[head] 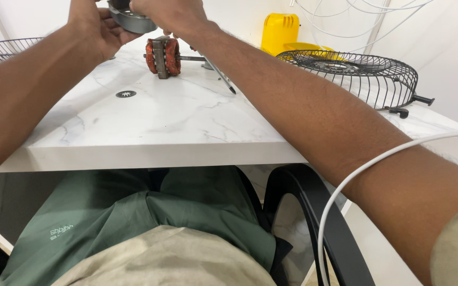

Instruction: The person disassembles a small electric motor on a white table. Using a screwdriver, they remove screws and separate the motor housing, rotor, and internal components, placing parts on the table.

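My left hand (92, 27) and my right hand (172, 15) are raised together at the top of the head view, both closed on a round grey metal housing (129, 20) that is cut off by the frame's edge. Just below them a motor core with reddish copper windings and a metal shaft (163, 56) lies on the white marble table (176, 114). A thin screwdriver (219, 74) slants down from under my right hand, its tip resting on the table; whether my hand holds it I cannot tell.
A small round toothed washer (126, 94) lies on the left of the table. A black wire fan guard (357, 74) sits at the right, another guard (5, 48) at far left. A yellow container (280, 32) stands behind. A white cable (356, 177) crosses my right arm.
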